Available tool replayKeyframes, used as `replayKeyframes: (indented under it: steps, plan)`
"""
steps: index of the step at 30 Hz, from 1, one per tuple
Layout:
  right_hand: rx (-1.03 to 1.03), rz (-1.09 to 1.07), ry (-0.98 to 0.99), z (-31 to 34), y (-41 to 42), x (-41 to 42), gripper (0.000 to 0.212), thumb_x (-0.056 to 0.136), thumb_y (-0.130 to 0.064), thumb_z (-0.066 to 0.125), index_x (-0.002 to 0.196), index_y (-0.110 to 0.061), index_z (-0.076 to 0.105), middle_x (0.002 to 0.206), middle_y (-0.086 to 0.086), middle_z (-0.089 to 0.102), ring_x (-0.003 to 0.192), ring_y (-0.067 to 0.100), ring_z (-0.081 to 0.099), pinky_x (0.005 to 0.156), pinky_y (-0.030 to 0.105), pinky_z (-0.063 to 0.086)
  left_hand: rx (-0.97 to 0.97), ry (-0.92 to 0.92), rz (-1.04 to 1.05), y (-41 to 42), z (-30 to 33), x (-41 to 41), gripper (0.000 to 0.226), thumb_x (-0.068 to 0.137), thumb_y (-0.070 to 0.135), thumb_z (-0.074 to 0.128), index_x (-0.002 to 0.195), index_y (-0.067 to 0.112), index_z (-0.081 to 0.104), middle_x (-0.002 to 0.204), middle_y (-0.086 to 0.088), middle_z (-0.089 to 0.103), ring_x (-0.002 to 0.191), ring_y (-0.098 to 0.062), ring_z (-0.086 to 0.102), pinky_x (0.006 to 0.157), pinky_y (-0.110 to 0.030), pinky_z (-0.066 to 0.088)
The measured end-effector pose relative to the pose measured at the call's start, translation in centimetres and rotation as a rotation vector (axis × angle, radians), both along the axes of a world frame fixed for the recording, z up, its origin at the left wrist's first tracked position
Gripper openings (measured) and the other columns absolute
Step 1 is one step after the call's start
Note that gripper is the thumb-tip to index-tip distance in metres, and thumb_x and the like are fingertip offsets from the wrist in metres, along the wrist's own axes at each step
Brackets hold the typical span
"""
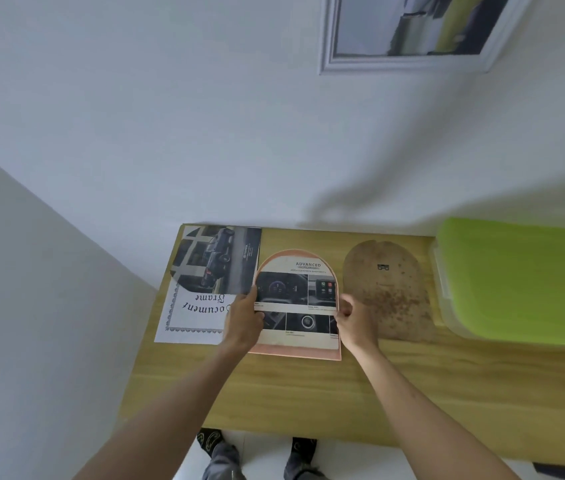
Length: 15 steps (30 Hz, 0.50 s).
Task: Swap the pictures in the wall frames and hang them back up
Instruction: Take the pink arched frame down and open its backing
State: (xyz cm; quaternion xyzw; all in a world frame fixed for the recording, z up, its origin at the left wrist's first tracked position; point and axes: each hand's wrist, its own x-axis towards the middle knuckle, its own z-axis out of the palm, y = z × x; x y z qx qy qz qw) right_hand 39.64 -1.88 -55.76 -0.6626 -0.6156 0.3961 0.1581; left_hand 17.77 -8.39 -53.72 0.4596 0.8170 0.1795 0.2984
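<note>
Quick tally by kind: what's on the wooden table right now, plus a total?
Arched frames: 1, the pink arched frame under both hands
Backing boards: 1, the brown arched board
Printed sheets: 3: dashboard print, truck picture, "Document Frame" insert
Green-lidded containers: 1
Total: 6

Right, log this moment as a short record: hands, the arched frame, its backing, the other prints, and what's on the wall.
left hand: grips left edge of the arched print
right hand: grips its right edge
arched frame: pink, flat on the wooden table, print lying on it
backing board: brown, off, right of the frame
car print: left, overlapping the "Document Frame" sheet
wall frame: white, hanging
green-lidded box: far right
</note>
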Motion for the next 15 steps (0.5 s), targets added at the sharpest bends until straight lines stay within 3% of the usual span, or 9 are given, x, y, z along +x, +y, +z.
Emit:
replayKeyframes:
  steps: [2, 6, 10, 12, 15]
  plan:
    - [0.032, 0.013, -0.065, -0.1, -0.1, -0.2, 0.037, 0.095, -0.009, 0.059, 0.129, -0.024, 0.061, 0.087, -0.006, 0.071, 0.068, 0.014, 0.065, 0.06, 0.031, 0.051, -0.033, 0.053, -0.017, 0.0, -0.3, 0.6, 0.049, 0.088, 0.002, 0.055, 0.135, 0.014, 0.05, 0.12, -0.008, 0.055, 0.1, -0.027, 0.058, 0.084, -0.04, 0.053]
    - [0.055, 0.096, -0.23, 0.4, -0.5, -0.8, 0.035, 0.099, -0.015, 0.055, 0.132, -0.024, 0.061, 0.121, -0.002, 0.07, 0.104, 0.021, 0.068, 0.086, 0.039, 0.056, -0.1, 0.138, -0.02, -0.4, -0.6, 1.5, 0.035, 0.095, 0.022, 0.055, 0.127, 0.008, 0.051, 0.133, -0.011, 0.048, 0.117, -0.029, 0.05, 0.093, -0.042, 0.049]
    - [0.069, 0.237, -0.407, 0.2, -1.2, -1.8, 0.043, 0.1, -0.025, 0.053, 0.142, -0.017, 0.052, 0.124, 0.011, 0.06, 0.113, 0.027, 0.06, 0.092, 0.039, 0.053, -0.122, 0.192, -0.048, -0.8, -1.6, 2.0, 0.061, 0.094, 0.046, 0.055, 0.137, 0.004, 0.042, 0.143, -0.012, 0.036, 0.131, -0.029, 0.036, 0.108, -0.04, 0.038]
    - [0.004, 0.254, -0.4, 0.0, -1.5, -2.4, 0.05, 0.1, -0.031, 0.053, 0.146, -0.014, 0.044, 0.123, 0.012, 0.052, 0.111, 0.026, 0.057, 0.086, 0.036, 0.053, -0.147, 0.19, -0.047, -0.8, -1.8, 2.1, 0.072, 0.094, 0.047, 0.055, 0.146, 0.002, 0.033, 0.149, -0.012, 0.028, 0.136, -0.029, 0.027, 0.112, -0.039, 0.03]
    - [-0.129, 0.207, -0.332, 0.2, -1.4, -3.2, 0.066, 0.099, -0.036, 0.053, 0.155, -0.012, 0.028, 0.132, 0.013, 0.038, 0.125, 0.026, 0.042, 0.096, 0.032, 0.046, -0.14, 0.134, -0.004, -0.7, -1.9, 2.4, 0.072, 0.095, 0.042, 0.057, 0.148, 0.002, 0.029, 0.151, -0.011, 0.022, 0.137, -0.029, 0.019, 0.115, -0.04, 0.025]
